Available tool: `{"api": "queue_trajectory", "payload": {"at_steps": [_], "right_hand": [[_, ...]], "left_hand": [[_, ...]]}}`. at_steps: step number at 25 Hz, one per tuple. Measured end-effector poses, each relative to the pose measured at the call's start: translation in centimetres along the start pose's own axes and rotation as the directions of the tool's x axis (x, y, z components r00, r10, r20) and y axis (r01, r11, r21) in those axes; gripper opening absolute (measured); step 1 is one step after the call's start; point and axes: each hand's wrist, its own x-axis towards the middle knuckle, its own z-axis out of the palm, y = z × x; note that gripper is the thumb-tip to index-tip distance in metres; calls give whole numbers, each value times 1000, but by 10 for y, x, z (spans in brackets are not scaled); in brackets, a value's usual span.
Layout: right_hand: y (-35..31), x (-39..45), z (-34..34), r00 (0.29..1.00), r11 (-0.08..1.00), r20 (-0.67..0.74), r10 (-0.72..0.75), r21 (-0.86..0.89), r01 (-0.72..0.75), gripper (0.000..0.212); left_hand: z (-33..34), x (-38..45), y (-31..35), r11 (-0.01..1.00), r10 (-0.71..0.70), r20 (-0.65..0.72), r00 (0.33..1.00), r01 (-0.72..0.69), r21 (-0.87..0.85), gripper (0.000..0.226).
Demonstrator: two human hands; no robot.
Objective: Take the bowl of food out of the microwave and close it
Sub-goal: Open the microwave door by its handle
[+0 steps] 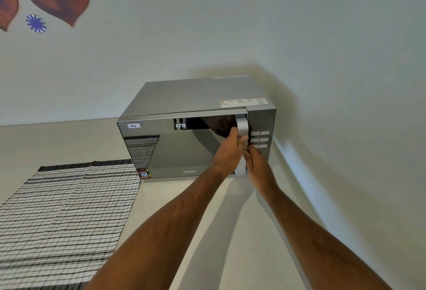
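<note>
A silver microwave (189,98) with a mirrored door (175,153) stands on the white counter against the wall. Its door looks shut, so the bowl of food is hidden from me. My left hand (230,149) is wrapped around the vertical silver door handle (241,126), fingers curled behind it. My right hand (255,162) sits just right of the handle's lower part, over the control panel (260,139), fingers loosely together and holding nothing that I can see.
A black-and-white striped cloth (62,216) lies flat on the counter (230,232) left of the microwave. A wall corner runs close along the microwave's right side. Brown leaf shapes and a blue flower (35,23) decorate the wall at upper left.
</note>
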Motion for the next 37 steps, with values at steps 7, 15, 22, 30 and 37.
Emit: {"api": "queue_trajectory", "payload": {"at_steps": [7,15,22,30,37], "right_hand": [[6,-20,-2,1000,999,9,-22,-44,23,51],[1,-58,-2,995,992,-27,-95,-81,92,38],[-11,-102,0,990,982,-49,-132,-141,124,40],[-29,-155,5,937,852,-66,-343,-442,280,37],[-49,-196,21,929,855,9,-370,-387,344,39]], "left_hand": [[-6,-24,3,1000,17,12,1000,-17,25,4],[-24,-59,6,999,33,95,995,-33,-2,29],[-30,-110,3,993,69,17,997,-67,-97,24],[-45,-171,9,994,58,-42,997,-62,-92,17],[-59,-224,-2,989,72,-169,983,-93,-115,40]]}}
